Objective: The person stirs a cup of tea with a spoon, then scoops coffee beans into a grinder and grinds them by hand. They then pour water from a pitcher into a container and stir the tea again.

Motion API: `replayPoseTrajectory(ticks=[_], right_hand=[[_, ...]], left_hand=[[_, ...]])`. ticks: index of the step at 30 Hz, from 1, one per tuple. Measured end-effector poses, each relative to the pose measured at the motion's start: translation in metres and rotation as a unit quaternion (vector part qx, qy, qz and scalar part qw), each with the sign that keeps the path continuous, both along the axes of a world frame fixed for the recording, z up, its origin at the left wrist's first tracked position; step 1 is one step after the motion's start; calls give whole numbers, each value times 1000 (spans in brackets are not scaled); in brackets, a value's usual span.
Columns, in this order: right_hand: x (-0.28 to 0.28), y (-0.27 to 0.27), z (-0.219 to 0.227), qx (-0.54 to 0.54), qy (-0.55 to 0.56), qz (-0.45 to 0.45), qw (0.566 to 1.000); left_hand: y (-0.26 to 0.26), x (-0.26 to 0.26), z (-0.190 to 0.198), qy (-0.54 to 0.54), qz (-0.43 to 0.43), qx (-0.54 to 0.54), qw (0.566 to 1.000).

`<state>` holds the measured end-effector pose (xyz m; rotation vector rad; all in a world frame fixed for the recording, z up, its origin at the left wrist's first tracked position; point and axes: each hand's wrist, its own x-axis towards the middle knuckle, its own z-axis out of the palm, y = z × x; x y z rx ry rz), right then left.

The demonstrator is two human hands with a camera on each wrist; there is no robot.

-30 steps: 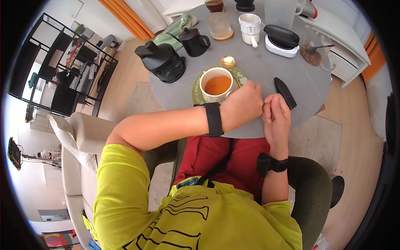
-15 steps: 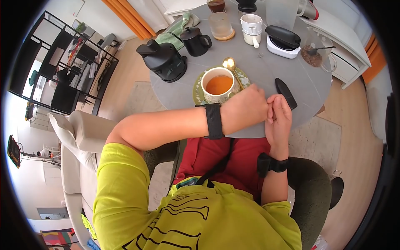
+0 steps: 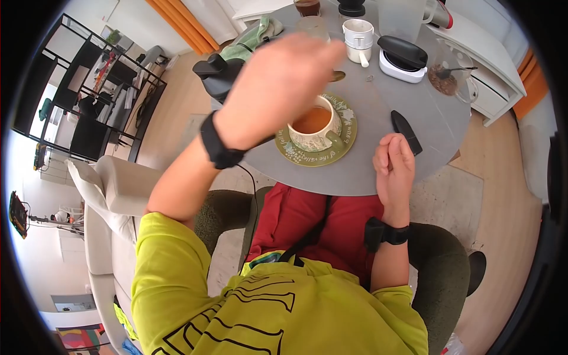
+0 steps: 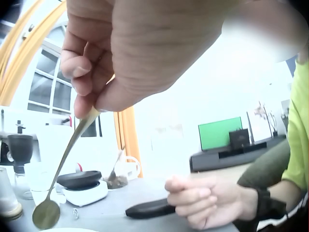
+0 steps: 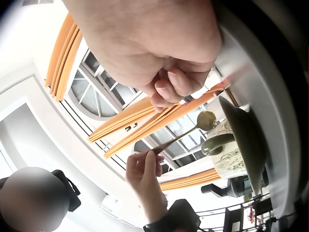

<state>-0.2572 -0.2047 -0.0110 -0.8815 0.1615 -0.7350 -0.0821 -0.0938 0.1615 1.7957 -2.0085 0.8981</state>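
Observation:
My left hand is raised over the table, left of and above the cup. Its thumb and fingertips pinch the handle end of a long gold spoon, whose bowl hangs downward. Below is a floral cup with a green handle and amber liquid, standing on a green saucer with white lettering. The right hand rests by the table's near edge, fingers loosely curled and holding nothing. Just beyond it lies a black, elongated object with a tapered end.
Behind the left hand stands a black kettle, partly hidden. Farther back are a green towel, a white cup-like vessel, a white scale with a black item on top, and a glass jug with brown contents and a spoon.
My left hand has lifted from beside the cup and moved up and left, taking the gold spoon off the saucer. The cup's handle now shows. The right hand has stayed in place.

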Motion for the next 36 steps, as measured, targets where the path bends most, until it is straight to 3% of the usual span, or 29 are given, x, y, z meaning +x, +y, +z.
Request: replayPoseTrajectory(ticks=[2, 4, 5, 7, 8, 11, 20, 24, 26, 30, 34, 36], right_hand=[[0, 1, 1, -1, 1, -1, 1000], [-1, 1, 1, -3, 11, -5, 1000], [0, 1, 1, -4, 12, -6, 1000], [0, 1, 2, -9, 18, -11, 1000], [0, 1, 1, -10, 20, -12, 1000], [1, 1, 1, -10, 25, -18, 999], [0, 7, 4, -22, 49, -52, 997], [1, 8, 5, -27, 56, -68, 996], [2, 9, 5, -29, 64, -68, 995], [4, 11, 6, -33, 69, -80, 994], [5, 11, 6, -32, 78, -94, 992], [4, 10, 4, -38, 70, -98, 992]], left_hand=[[18, 7, 9, 150, 27, -32, 988], [37, 13, 9, 329, 64, -46, 941], [46, 17, 6, 331, 63, -47, 940], [62, 26, -3, 474, 61, -48, 877], [68, 29, -8, 476, 59, -49, 876], [83, 35, -25, 598, 47, -32, 800], [92, 51, -77, 671, 20, -31, 740], [96, 59, -90, 729, 13, 11, 685], [95, 57, -95, 775, -10, 32, 631], [96, 56, -102, 798, -66, 32, 599], [91, 54, -108, 802, -83, 10, 591], [93, 52, -109, 719, -88, -11, 689]])
